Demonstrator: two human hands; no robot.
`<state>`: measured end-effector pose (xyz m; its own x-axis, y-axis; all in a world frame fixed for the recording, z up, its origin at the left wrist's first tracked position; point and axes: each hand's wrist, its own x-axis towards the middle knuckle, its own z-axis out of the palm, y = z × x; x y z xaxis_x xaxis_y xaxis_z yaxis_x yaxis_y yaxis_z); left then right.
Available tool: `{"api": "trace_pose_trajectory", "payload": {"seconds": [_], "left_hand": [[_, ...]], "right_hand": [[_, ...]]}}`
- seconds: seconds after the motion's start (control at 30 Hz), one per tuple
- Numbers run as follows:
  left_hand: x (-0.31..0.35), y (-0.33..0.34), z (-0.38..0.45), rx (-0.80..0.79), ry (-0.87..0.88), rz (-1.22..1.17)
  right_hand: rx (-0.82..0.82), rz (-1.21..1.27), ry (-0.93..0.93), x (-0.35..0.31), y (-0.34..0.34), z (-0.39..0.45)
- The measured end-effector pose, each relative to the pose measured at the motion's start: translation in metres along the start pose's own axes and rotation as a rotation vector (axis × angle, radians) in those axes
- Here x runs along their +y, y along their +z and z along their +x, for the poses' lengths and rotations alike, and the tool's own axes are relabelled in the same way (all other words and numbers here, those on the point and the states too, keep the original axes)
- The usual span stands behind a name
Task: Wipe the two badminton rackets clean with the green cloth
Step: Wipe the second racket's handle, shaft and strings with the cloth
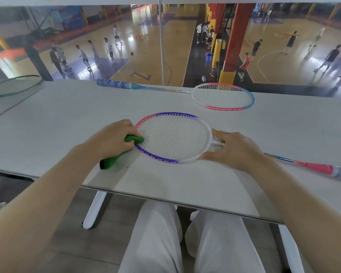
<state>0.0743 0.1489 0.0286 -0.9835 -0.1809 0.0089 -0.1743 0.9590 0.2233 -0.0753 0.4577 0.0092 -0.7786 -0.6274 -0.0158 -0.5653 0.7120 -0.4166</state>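
1. Gripping the green cloth [133, 139], the left hand [111, 137] has its fingers curled round the bunched fabric; one end of the cloth sticks out below the wrist and shows a dark edge.
2. The cloth touches the left rim of the near racket [173, 136], at the spot where the pink part of the frame meets the purple part.
3. The near racket lies flat on the desk [57, 123], between the two hands. Its head points toward the left hand and its shaft runs off past the right hand to a pink handle at the right edge of view.
4. The right hand [235, 149] rests on the throat of the near racket, where the head joins the shaft. The fingers are spread, with the thumb lying along the lower rim and a fingertip on the upper rim.
5. The far racket [222, 96] lies flat on the desk beyond both hands, well apart from them. Its pink and blue head is ahead of the right hand and its blue handle points left.
6. A third racket with a green frame [14, 85] lies on a neighbouring surface, far to the left of the left hand.
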Motion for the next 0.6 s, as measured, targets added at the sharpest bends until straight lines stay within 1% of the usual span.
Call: {"api": "trace_pose_trajectory", "payload": {"seconds": [0.17,0.33,0.5,0.6], "left_hand": [[0.023,0.009,-0.03,0.03,0.047,-0.076],[0.053,0.021,-0.032,0.034,0.111,-0.03],[0.074,0.027,-0.03,0.071,0.112,-0.022],[0.095,0.034,-0.03,0.105,0.143,-0.139]], "right_hand": [[-0.008,-0.008,0.001,-0.001,0.0,-0.003],[-0.004,-0.01,-0.01,-0.001,0.0,-0.004],[-0.006,-0.025,-0.007,0.0,0.001,-0.001],[0.003,-0.038,-0.007,0.0,0.003,-0.001]]}}
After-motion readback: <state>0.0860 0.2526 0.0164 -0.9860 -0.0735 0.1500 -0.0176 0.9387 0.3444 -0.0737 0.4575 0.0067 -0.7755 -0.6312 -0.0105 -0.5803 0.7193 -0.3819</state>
